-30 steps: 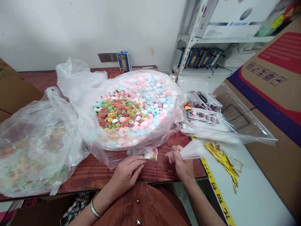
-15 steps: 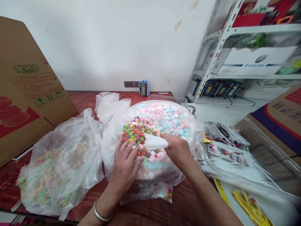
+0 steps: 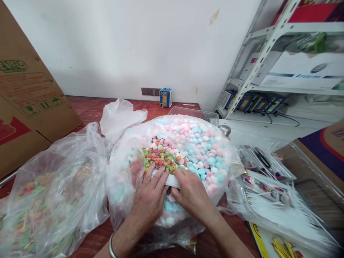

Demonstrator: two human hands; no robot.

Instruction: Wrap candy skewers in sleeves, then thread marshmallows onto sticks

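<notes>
A clear plastic bag (image 3: 126, 143) lies opened over a broad round heap of pink, white and blue candies (image 3: 200, 134). Colourful cereal rings (image 3: 161, 157) are piled in the bag's opening. Across the near side of the rings is a white, finely ridged bundle (image 3: 172, 181); its exact kind is unclear. My left hand (image 3: 152, 193) has its fingers curled over the bundle's left part, with a metal bangle at the wrist. Gripping the right end is my right hand (image 3: 190, 191), thumb below and fingers above. The bundle's ends are hidden by my hands.
Another clear bag of cereal rings (image 3: 37, 215) lies at left, near a cardboard box (image 3: 32, 93). To the right are a plastic tray of white sticks (image 3: 285, 215), yellow ties (image 3: 282, 247) and another box (image 3: 328, 154). Metal shelving (image 3: 258, 68) stands behind.
The white bundle has come nearer to me and now lies across between both hands. My left hand has moved onto it from the rings. The camera view has shifted slightly.
</notes>
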